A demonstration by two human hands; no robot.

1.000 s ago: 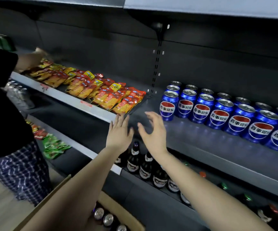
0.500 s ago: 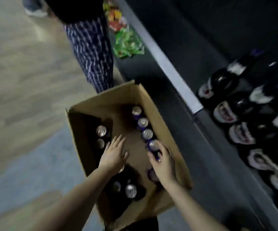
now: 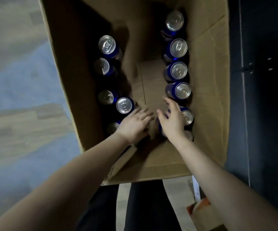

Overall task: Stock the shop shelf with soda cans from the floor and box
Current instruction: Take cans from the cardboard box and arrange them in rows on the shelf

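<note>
In box (image 3: pixel 206 97): left hand (image 3: pixel 135 125), right hand (image 3: pixel 172 121), fingers (image 3: pixel 169 102) spread, empty; cans (image 3: pixel 124 105) just beside

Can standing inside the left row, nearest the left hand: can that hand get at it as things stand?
Probably yes. The left hand is inside the box, its fingers straight and beside the can; the lid is uncovered and nothing lies between them. The right hand is over the other row.
</note>
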